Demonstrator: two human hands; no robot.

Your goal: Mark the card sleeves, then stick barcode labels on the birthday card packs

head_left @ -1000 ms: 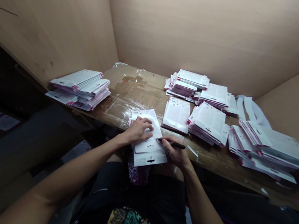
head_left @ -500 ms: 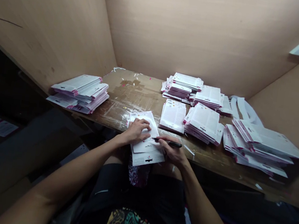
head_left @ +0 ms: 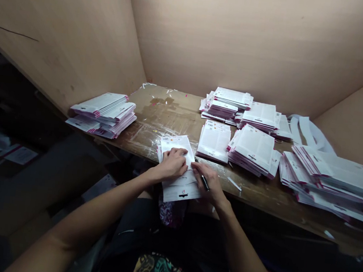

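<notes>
A small pile of white packaging cards (head_left: 178,184) with pink edges lies at the near edge of the wooden table (head_left: 157,115). My left hand (head_left: 173,163) presses down on the pile with its fingers curled over the top card. My right hand (head_left: 209,181) rests against the pile's right side and is closed round a black pen (head_left: 205,182), which points toward me.
Stacks of the same cards stand at the table's left end (head_left: 103,113), at the back (head_left: 238,105), in the middle (head_left: 215,141) and along the right (head_left: 328,178). White strips (head_left: 308,129) lie at the back right. Wooden panels wall in the table.
My right hand has turned the pen from lying across to pointing toward me and moved closer to the pile. My left hand has stayed on the cards.
</notes>
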